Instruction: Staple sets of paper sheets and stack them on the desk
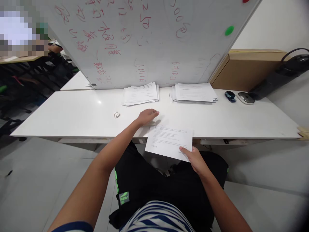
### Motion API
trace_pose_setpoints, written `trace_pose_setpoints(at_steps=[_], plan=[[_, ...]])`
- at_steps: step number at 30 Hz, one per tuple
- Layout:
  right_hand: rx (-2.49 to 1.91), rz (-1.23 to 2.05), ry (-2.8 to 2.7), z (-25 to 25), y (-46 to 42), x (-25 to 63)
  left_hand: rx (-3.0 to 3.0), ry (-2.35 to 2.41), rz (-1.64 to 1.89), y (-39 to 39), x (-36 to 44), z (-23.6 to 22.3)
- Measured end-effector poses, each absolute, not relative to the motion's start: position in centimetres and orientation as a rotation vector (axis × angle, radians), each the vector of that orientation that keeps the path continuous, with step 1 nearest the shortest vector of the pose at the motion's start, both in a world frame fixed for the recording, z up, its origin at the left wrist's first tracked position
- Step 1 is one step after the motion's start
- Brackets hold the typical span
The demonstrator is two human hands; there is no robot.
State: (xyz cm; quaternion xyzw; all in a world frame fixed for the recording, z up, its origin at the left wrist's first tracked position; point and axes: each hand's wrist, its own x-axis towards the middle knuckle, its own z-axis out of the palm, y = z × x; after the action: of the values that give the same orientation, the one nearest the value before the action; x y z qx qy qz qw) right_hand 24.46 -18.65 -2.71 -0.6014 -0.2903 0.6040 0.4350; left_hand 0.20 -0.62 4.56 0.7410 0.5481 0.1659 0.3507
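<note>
My right hand (195, 158) pinches the near right corner of a printed paper sheet (169, 140) that overhangs the front edge of the white table (72, 116). My left hand (147, 116) rests palm down on the table beside the sheet's far left corner, fingers curled over a small dark object (150, 123) that I cannot make out. Two stacks of printed sheets lie further back: a left stack (141, 93) and a right stack (194, 92).
A whiteboard (145, 42) with red writing leans behind the stacks. A small white object (116, 114) lies left of my left hand. At the right stand a cardboard box (246, 69), a mouse (245, 98), a dark blue item (230, 96) and a black device (277, 79).
</note>
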Motion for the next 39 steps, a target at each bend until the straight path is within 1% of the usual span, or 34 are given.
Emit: trace_pose_setpoints(at_steps=[7, 12, 16, 20, 27, 34, 39], plan=[[-1.497, 1.427, -0.708, -2.8, -19.6, 25.8, 1.585, 1.166, 0.769, -0.5, -1.1, 4.2], [-1.545, 1.240, -0.599, -1.8, -20.0, 27.8, 1.476, 1.132, 0.904, -0.5, -1.7, 4.1], [-1.509, 1.151, -0.585, 0.2, -20.8, 28.7, 1.479, 1.130, 0.911, -0.6, -1.6, 3.9], [-1.498, 1.150, -0.642, 1.4, -21.1, 28.5, 1.491, 1.130, 0.906, -0.6, -1.5, 3.8], [-1.732, 1.128, -0.776, 0.5, -20.0, 28.0, 1.526, 1.151, 0.898, -0.8, -1.5, 3.8], [-1.680, 1.171, -0.804, 0.9, -20.5, 27.6, 1.550, 1.169, 0.894, -0.8, -1.4, 3.8], [-1.685, 1.152, -0.788, 0.4, -20.4, 27.7, 1.552, 1.166, 0.896, -1.0, -1.4, 4.0]])
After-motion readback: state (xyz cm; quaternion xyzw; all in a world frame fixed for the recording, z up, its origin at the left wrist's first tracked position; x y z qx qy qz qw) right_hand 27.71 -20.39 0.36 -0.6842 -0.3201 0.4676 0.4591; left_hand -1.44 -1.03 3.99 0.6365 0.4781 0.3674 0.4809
